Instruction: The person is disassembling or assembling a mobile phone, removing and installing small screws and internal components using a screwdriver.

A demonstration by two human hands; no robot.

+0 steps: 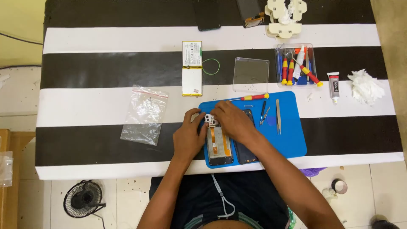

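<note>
Opened phone (pixel 219 146) on blue mat (pixel 292 135): left hand (pixel 188 136) steadies its edge, right hand (pixel 231 121) pinches the top. Risk: orange flex cable (pixel 211 138) tearing under pressure.

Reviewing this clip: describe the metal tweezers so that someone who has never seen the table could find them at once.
Start at the blue mat on the striped table, in front of the person. Near its right side, beyond the right hand, lie the tweezers, pointing away from the person. They are plain pale metal, unlike the dark slim tools to their left and the red-and-yellow screwdriver at the mat's far edge.
</note>
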